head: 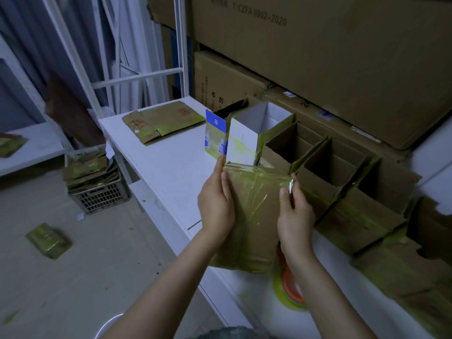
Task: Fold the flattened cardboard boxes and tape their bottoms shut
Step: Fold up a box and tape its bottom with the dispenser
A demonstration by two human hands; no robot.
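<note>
- Box (254,216): brown cardboard, its face crossed by glossy green-tinted tape, held upright between both hands above the near edge of the table (171,172).
- Left hand (215,199): grips the box's left edge, thumb on the taped face, fingers wrapped behind, forefinger reaching up along the edge.
- Right hand (296,216): grips the box's right edge, thumb on the face, fingers behind; a shiny loose end of tape stands at its fingertips.
- Tape roll (291,289): orange core, lying flat on the table just under the right wrist.
- Folded boxes (337,172): open-topped, standing side by side in a row along the right side of the table.
- White box (244,135): open-topped, at the far end of that row, a blue label on its left face.
- Flat box (161,123): lying on the table's far end.
- Crate (100,196): on the floor to the left, stacked with flattened boxes.
- Cartons (318,57): large, piled behind the table.
</note>
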